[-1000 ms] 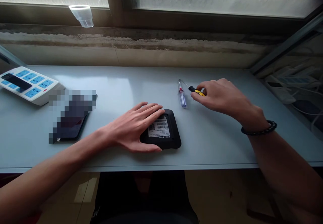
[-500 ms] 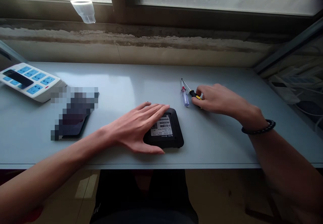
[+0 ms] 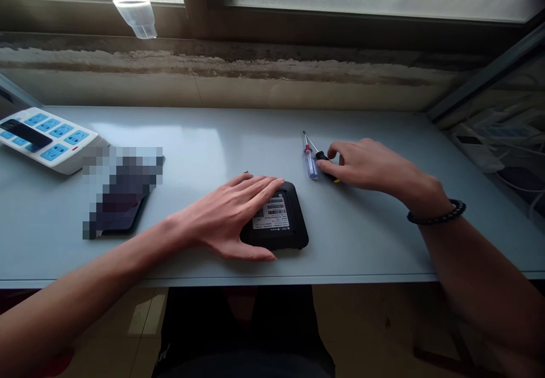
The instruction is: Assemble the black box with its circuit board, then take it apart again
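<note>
My left hand (image 3: 232,213) lies spread over the left part of a flat black plastic box (image 3: 298,219), its thumb along the near edge and its fingers reaching the far edge. A white label (image 3: 276,212) with barcodes faces up on the box. Over on the right, my right hand (image 3: 361,162) rests at the black and yellow handle of a screwdriver (image 3: 321,156), thumb across it, index finger bent with a gap between. Just left of it lies a second screwdriver (image 3: 310,165) with a clear handle and red collar. Both shafts point toward the window.
At the left stands a white power strip (image 3: 63,165) with blue sockets and a small dark object (image 3: 28,134) on top. A phone (image 3: 123,222), partly pixelated, lies nearer. A clear plastic cup-shaped piece (image 3: 138,17) is at the window frame. Cables (image 3: 506,139) lie beyond the right side rail.
My right thumb and index finger have loosened and shifted on the black and yellow screwdriver, the thumb now across its handle. My left hand and the box keep their places; the view shifts slightly.
</note>
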`<state>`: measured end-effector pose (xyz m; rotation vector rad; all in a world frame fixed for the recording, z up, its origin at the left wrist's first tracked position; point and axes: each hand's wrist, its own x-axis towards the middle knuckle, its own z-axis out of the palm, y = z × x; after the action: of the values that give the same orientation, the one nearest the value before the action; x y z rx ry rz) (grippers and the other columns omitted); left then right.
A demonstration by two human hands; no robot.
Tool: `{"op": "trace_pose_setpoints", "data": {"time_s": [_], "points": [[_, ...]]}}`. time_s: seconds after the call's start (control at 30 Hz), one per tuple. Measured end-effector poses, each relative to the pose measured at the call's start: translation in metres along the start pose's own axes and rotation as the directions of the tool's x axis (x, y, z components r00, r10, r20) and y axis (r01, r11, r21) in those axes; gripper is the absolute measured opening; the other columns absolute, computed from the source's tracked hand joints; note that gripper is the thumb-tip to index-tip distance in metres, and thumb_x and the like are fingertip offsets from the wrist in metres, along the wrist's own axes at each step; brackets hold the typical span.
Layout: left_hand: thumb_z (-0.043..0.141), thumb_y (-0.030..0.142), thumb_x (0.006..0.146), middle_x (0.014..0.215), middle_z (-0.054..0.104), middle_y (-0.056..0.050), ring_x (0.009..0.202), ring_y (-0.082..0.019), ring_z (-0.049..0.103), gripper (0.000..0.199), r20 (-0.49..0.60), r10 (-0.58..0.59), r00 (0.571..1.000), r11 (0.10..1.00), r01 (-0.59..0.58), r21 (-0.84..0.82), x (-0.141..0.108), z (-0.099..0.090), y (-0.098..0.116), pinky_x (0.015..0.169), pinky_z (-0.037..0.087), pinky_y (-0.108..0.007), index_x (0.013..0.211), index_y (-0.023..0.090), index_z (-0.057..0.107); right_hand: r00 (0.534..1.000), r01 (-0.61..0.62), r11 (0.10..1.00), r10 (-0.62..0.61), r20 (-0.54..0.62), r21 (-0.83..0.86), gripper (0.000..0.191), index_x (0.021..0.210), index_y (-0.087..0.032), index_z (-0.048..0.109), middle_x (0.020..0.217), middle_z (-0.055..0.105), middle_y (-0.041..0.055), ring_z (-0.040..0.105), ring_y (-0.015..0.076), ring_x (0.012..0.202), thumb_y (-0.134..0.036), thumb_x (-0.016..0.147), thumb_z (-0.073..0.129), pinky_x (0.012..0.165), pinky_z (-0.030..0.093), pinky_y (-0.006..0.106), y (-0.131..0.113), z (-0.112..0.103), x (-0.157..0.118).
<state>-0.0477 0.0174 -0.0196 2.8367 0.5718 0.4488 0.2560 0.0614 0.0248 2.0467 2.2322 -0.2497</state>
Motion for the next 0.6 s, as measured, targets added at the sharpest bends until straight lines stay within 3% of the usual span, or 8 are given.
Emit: {"op": "trace_pose_setpoints", "data": {"time_s": [0.13, 0.27, 0.4, 0.6], "points": [[0.057, 0.075, 0.095, 0.162, 0.047, -0.028, 0.148, -0.044, 0.052, 0.11, 0.002, 0.007, 1.0, 1.0, -0.007, -0.004, 0.0, -0.001, 0.0, 0.124, 0.039, -0.061, 0.17, 0.013, 0.007, 0.999, 0.0, 1.0, 0.001, -0.049, 0.023, 0.046, 0.105, -0.019, 0.066, 0.087, 0.072, 0.0076, 0.058, 0.0207, 0.078, -0.061, 0.096, 0.048, 0.068, 0.035, 0.034, -0.001, 0.0, 0.001], [0.056, 0.073, 0.097, 0.161, 0.048, -0.028, 0.147, -0.044, 0.053, 0.106, 0.009, 0.005, 1.0, 1.0, -0.005, -0.001, 0.001, -0.002, 0.001, 0.124, 0.039, -0.06, 0.169, 0.012, 0.01, 0.973, 0.096, 0.994, -0.081, -0.214, 0.057, 0.039, 0.093, -0.019, 0.067, 0.094, 0.07, 0.0086, 0.057, 0.02, 0.082, -0.052, 0.099, 0.047, 0.074, 0.036, 0.035, -0.01, 0.001, -0.001], [0.056, 0.071, 0.097, 0.161, 0.048, -0.029, 0.145, -0.044, 0.054, 0.103, 0.018, -0.007, 1.0, 1.0, 0.007, 0.004, 0.002, -0.002, 0.003, 0.122, 0.04, -0.061, 0.168, 0.01, 0.012, 0.928, 0.199, 0.977, -0.161, -0.336, 0.082, 0.036, 0.082, -0.018, 0.066, 0.088, 0.066, 0.0099, 0.055, 0.0202, 0.082, -0.045, 0.098, 0.049, 0.075, 0.036, 0.034, -0.019, 0.007, -0.004], [0.056, 0.071, 0.097, 0.164, 0.045, -0.028, 0.148, -0.043, 0.051, 0.103, 0.041, -0.025, 0.999, 1.0, 0.025, 0.0, 0.002, -0.003, 0.004, 0.125, 0.037, -0.059, 0.169, 0.011, 0.012, 0.944, 0.209, 0.977, -0.188, -0.272, 0.05, 0.046, 0.063, -0.019, 0.055, 0.078, 0.066, 0.0093, 0.051, 0.0186, 0.073, -0.048, 0.098, 0.05, 0.071, 0.032, 0.035, -0.023, 0.017, -0.001]]}}
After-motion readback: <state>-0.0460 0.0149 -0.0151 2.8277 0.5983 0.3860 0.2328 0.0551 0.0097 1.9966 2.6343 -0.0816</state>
